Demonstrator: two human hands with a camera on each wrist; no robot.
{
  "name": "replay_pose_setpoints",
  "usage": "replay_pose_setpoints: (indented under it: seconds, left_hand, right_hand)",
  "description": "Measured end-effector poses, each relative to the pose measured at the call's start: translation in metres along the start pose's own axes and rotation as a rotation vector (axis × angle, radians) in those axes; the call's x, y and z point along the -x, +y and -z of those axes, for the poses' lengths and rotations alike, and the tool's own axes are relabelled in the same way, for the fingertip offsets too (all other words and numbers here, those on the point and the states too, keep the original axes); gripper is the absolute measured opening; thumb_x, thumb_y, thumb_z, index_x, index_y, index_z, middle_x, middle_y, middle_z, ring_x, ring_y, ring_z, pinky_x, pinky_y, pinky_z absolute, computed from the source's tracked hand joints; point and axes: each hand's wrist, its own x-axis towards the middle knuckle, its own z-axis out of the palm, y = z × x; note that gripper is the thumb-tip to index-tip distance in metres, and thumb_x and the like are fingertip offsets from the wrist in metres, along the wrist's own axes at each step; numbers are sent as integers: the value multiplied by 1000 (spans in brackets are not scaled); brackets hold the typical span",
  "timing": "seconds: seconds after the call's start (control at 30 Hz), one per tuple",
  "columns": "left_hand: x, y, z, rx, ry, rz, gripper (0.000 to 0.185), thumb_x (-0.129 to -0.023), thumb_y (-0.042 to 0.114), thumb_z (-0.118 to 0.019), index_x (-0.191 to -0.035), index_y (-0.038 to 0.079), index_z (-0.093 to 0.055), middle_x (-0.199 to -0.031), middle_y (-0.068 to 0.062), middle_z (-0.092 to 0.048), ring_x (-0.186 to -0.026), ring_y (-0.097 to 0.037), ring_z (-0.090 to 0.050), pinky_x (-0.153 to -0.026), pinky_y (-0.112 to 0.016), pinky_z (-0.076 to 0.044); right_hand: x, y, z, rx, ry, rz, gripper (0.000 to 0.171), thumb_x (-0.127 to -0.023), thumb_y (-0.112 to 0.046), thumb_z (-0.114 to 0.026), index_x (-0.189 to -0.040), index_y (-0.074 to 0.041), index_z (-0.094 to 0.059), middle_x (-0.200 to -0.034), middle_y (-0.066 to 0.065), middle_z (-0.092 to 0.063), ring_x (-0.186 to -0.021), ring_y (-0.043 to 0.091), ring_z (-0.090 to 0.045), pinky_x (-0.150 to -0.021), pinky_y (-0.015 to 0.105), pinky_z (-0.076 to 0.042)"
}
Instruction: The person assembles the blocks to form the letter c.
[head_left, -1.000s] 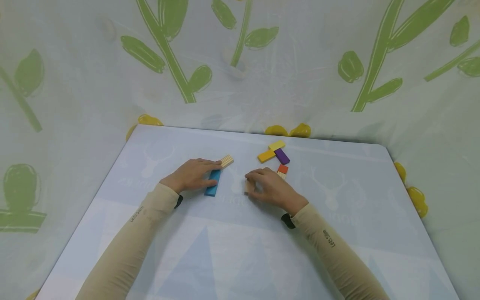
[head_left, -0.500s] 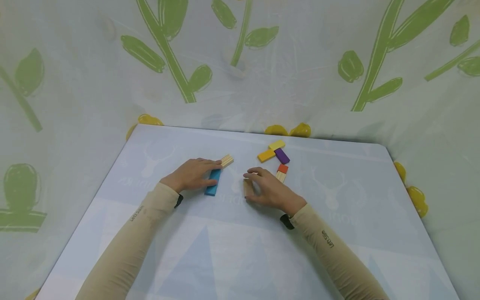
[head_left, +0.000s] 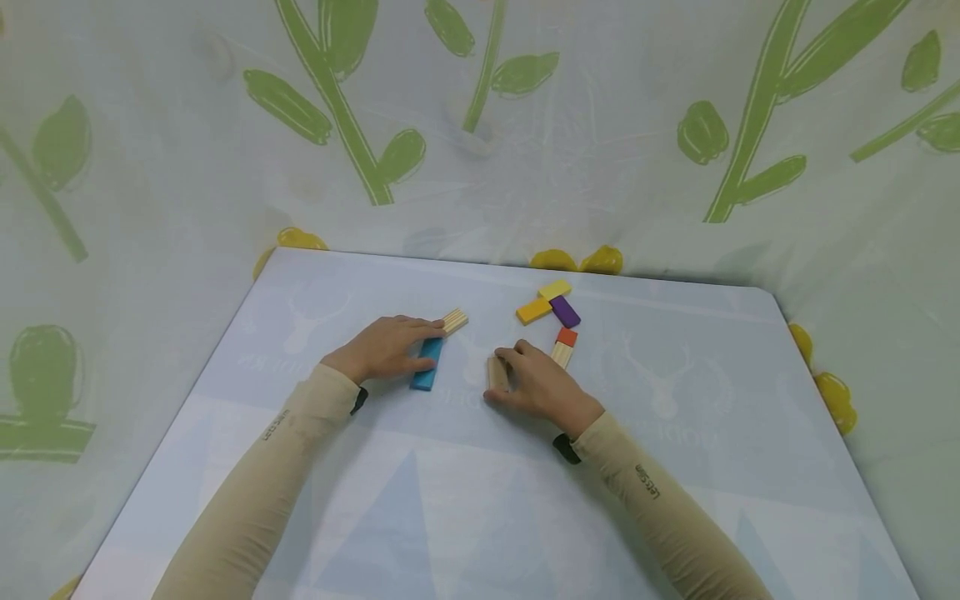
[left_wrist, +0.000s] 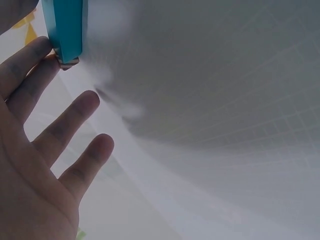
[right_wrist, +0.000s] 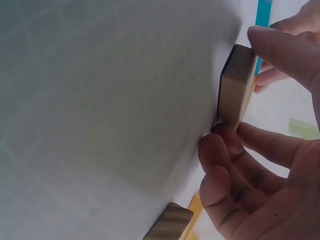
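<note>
My left hand rests over a flat blue block on the table in the head view. Its thumb lies across the blue block, and its fingertips touch the near end of a striped wooden block. In the left wrist view the fingers are fairly straight, two of them at the end of the blue block. My right hand pinches a plain wooden block. The right wrist view shows the thumb at one end of that wooden block and fingertips at the other.
Beyond the right hand lie a yellow block, an orange-yellow block and a purple block close together. Nearer, a red-orange piece adjoins another wooden block. A leaf-patterned sheet hangs behind the table.
My right hand's raised index finger has come down to the plain wooden block, and the right forearm has shifted slightly left. The left hand stays in place.
</note>
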Motion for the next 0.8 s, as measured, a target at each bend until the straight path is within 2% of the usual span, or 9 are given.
replay_pose_setpoints:
  seconds: [0.2,0.53,0.8]
  left_hand:
    - [-1,1,0,-4,-9,9,57,-88,46,-59,-139,23,-46,-146,8,-37,-132,-20,-37,-107,-44,-30]
    - [0,2,1,-5,2,1,57,-87,45,-60,-138,22,-47,-145,7,-38,-131,-21,-38,-107,-44,-31]
    - [-1,0,1,-10,4,-6,57,-87,46,-60,-138,23,-47,-146,8,-38,-130,-22,-39,-106,-44,-32]
  right_hand:
    - [0,-2,0,0,-14,20,70,-75,-54,-69,-130,-14,-53,-105,1,-54,-84,11,-49,-77,25,-48]
    - [-2,-12,-4,-34,-33,132,66,-76,-48,-70,-132,-19,-51,-108,-2,-51,-85,8,-50,-77,23,-49]
    - [-4,-26,-9,-70,-66,183,65,-76,-46,-72,-133,-24,-49,-109,-3,-50,-81,8,-50,-69,19,-47]
